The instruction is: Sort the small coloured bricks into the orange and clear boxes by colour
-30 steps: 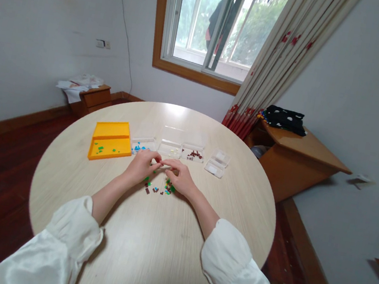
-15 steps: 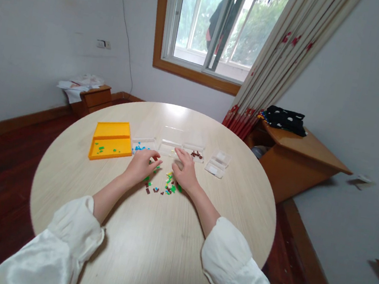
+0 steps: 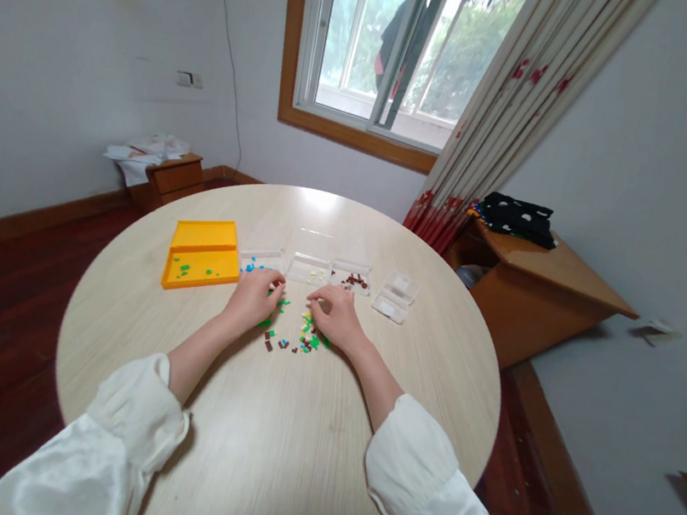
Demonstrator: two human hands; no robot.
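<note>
Small toy building bricks in green, yellow, brown, blue and white lie loose on the round table. My left hand [image 3: 253, 300] rests at the left of them, fingers curled and thumb near the index tip. Green bricks [image 3: 283, 304] show beside its fingertips. Over the far edge of the mixed brick pile [image 3: 309, 340] is my right hand [image 3: 338, 317], its fingers bent in toward the thumb. Whatever either hand pinches is too small or hidden to make out. Nearer to me lie a few brown bricks [image 3: 268, 345] and a small brown-and-blue group [image 3: 283, 343].
Behind the hands stand clear trays: one with blue bricks [image 3: 263, 251], a middle one with pale pieces [image 3: 299, 272], one with brown bricks [image 3: 355, 281]. At left is an open orange box [image 3: 205, 235] holding green pieces. A small clear case [image 3: 390, 306] lies at right.
My right hand has drawn back from the middle clear tray toward the brick pile, and its fingers have curled in. The left fingers have closed a little more.
</note>
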